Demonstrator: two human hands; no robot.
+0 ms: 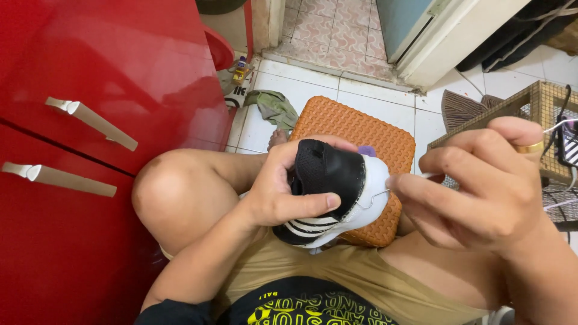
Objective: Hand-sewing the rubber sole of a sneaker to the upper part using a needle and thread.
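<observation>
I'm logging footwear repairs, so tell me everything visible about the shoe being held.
The shoe is a black sneaker with a white rubber-looking sole edge and white side stripes. It is held tilted above the lap. The left hand grips it, thumb across its side. The right hand pinches a thin curved needle hooked at the white edge.
</observation>
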